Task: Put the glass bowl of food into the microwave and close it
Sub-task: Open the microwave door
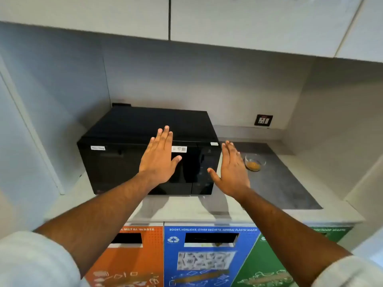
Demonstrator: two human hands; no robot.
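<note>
Head view: we see the black microwave (145,150) at frame center with its door shut. Our left hand (159,160) is flat, fingers spread, holding nothing, in front of the door. Our right hand (232,170) is also spread wide and empty, at the microwave's right edge by the control panel. The glass bowl (255,162) with orange food sits right of center on the dark counter (286,183), just beside the right hand, apart from it. Step in hand, we judge: open the door first. Best pull it fully open, then lift the bowl level with a firm grip so nothing spills.
</note>
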